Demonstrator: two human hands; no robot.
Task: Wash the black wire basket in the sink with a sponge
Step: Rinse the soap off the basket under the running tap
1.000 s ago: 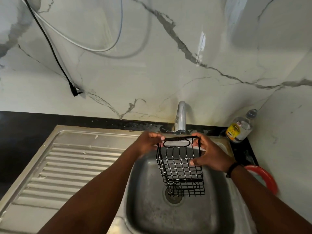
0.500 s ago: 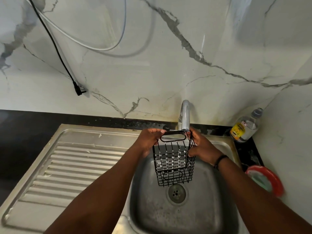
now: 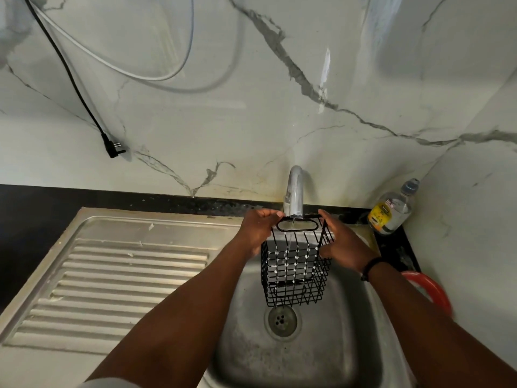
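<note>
1. Since the earlier frame, our basket (image 3: 295,264) has come up and back until its top handle loop sits directly beneath the tap (image 3: 293,197), where a thin stream now passes through the wires.
2. Our left hand (image 3: 258,229) grips the basket's upper left rim, fingers curled round the wire.
3. The basket hangs over the sink (image 3: 349,340), clear of the drain (image 3: 282,320).
4. Our right hand (image 3: 340,242) grips the right side, thumb across the wires.
5. Handling: we judge it light and stiff, slippery when wet; hold it at the rim or handle.
6. The bottle (image 3: 391,212) carries a yellow label; its writing is unreadable.
7. No sponge is visible.
</note>
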